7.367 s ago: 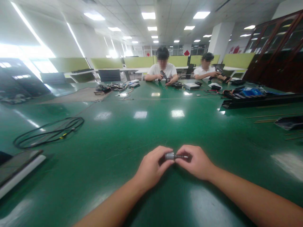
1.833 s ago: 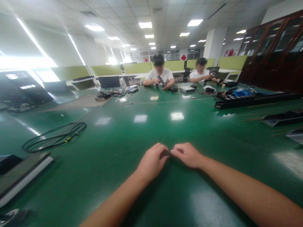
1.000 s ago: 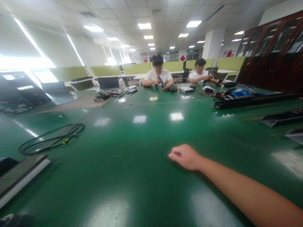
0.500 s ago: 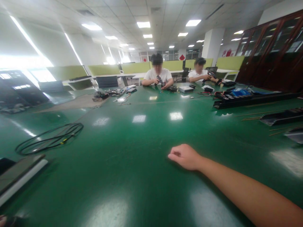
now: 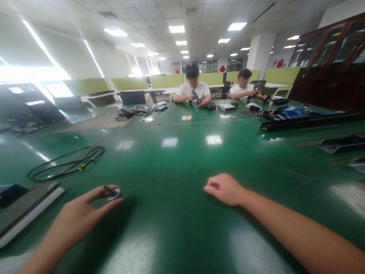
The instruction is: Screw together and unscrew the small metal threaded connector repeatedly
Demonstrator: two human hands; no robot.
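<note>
My left hand is raised over the green table on the left. Between its thumb and fingers it pinches a small silver-and-dark metal-looking piece; the kind is too blurred to tell. On the right, my right hand rests on the tabletop with its fingers curled into a loose fist. Nothing shows in it, and no object touches it.
Left of my left hand lies a dark flat slab with a pale edge, with a coiled black cable beyond. Two people sit across the table holding dark tools. Black channels and thin rods lie at the right.
My left hand has come in from the lower left with the small metal-looking piece pinched in it. My right hand stays resting in place. The view has shifted slightly.
</note>
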